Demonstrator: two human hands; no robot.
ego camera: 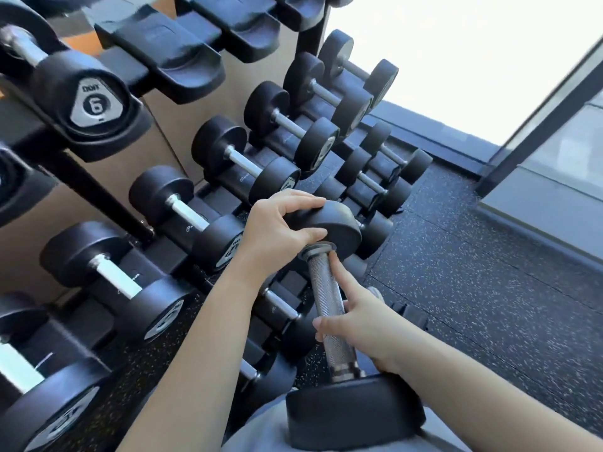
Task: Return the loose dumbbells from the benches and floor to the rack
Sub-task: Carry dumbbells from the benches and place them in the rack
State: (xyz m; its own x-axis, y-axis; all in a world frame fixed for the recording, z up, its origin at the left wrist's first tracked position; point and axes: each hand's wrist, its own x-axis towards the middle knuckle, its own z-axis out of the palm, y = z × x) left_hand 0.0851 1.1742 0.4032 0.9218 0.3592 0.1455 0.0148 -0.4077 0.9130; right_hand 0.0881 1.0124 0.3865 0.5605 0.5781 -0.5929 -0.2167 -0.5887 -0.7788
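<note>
Black rubber-headed dumbbell (pixel 329 308) with a knurled steel handle stands nearly upright in both hands, in front of the black steel rack (pixel 98 190). The left hand (pixel 277 230) curls over its upper head. The right hand (pixel 362 324) wraps the handle, forefinger stretched along it. To its right, dark speckled rubber floor (pixel 473 272) lies open toward a bright window (pixel 456 60). To its left, rows of racked dumbbells (pixel 243 163) crowd close, and black moulded cradles (pixel 163 50) sit on the top tier.

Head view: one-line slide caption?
Dumbbell held before the rack: left grip on its upper head, right grip on the knurled bar.
</note>
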